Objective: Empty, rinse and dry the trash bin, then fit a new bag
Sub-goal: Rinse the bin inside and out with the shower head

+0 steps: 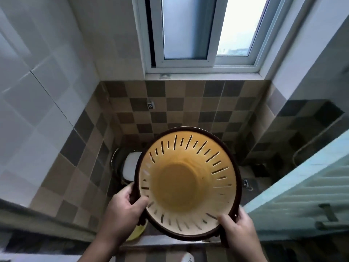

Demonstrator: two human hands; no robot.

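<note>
A round trash bin (187, 184) with a yellow slotted inside and a dark brown rim fills the lower middle of the head view. Its mouth faces me and nothing lies inside it. My left hand (124, 207) grips the rim on the left, thumb curled over the edge into the bin. My right hand (236, 225) grips the lower right rim, thumb on the inner wall. The bin is held up in the air above the floor.
A white toilet (131, 165) sits behind the bin at the left. Checkered tiled walls (188, 104) close in the narrow room under a window (204, 35). A glass door (302, 195) stands at the right. Something yellow (136, 233) shows below my left hand.
</note>
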